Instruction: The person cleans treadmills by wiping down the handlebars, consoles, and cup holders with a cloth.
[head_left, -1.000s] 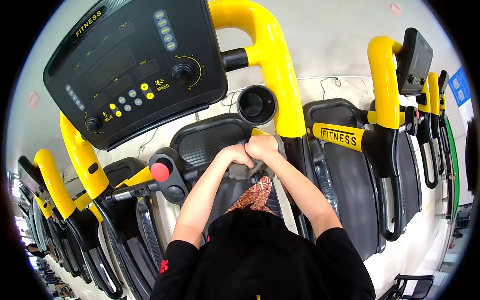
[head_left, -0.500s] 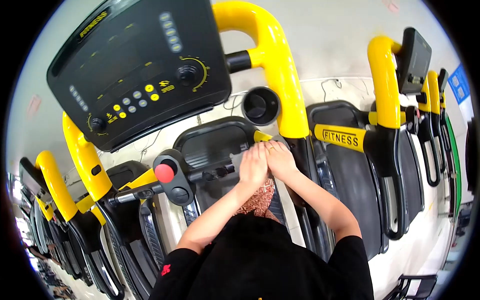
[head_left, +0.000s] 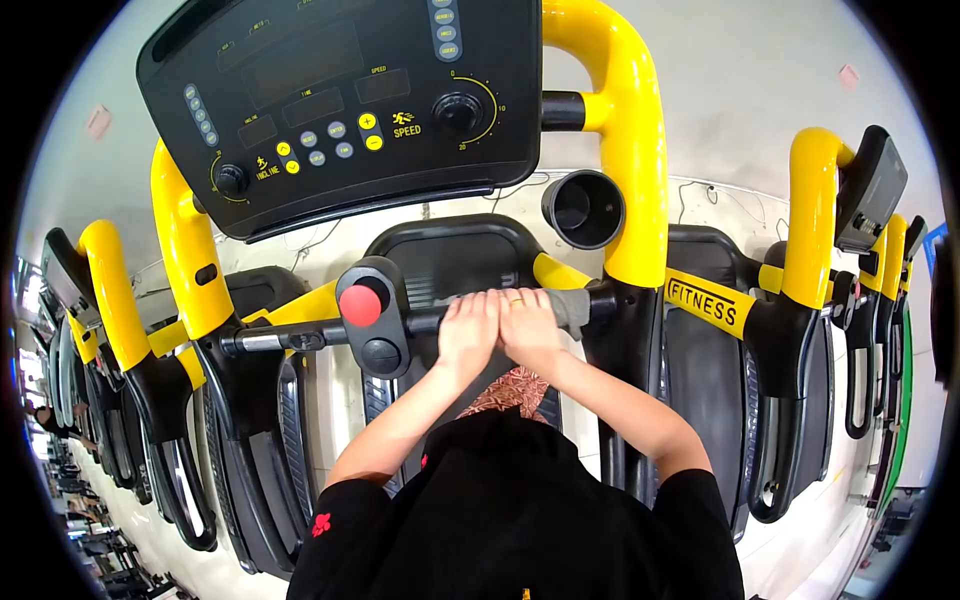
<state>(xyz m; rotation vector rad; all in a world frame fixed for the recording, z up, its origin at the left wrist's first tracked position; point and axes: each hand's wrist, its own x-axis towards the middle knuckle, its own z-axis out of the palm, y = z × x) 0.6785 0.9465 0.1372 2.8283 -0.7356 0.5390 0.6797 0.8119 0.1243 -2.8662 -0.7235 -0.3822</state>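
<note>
Side by side at frame centre, the left hand [head_left: 469,335] and right hand [head_left: 530,332] curl their fingers over grey cloth [head_left: 573,311] on a black bar [head_left: 425,323].

The top [head_left: 510,520] is black, with short sleeves. The left sleeve [head_left: 345,520] has a red patch [head_left: 321,524] a bit like a flower, and a little yellow mark [head_left: 526,594] sits mid-top. The legwear [head_left: 508,391] is reddish-brown with pale crossing lines. One finger of the right hand [head_left: 530,328] has a thin gold-coloured ring [head_left: 517,302].
</note>
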